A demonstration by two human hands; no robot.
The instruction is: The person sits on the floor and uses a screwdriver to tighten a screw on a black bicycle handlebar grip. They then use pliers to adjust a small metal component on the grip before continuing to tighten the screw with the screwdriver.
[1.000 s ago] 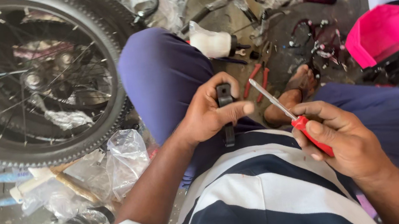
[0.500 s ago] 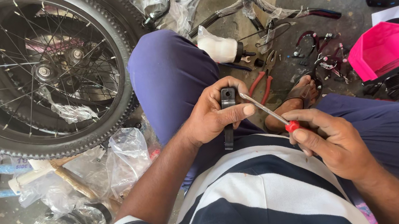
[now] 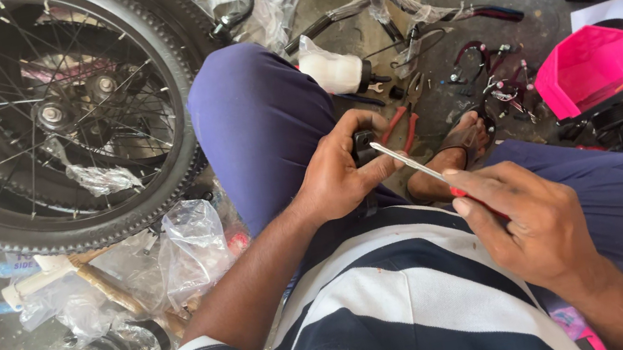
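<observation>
Gripping black part left hand; right hand screwdriver.

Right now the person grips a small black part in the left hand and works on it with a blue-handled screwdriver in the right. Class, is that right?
Not quite. The head view shows the screwdriver in the right hand has a red handle, not blue. The left hand does grip the small black part.
</observation>
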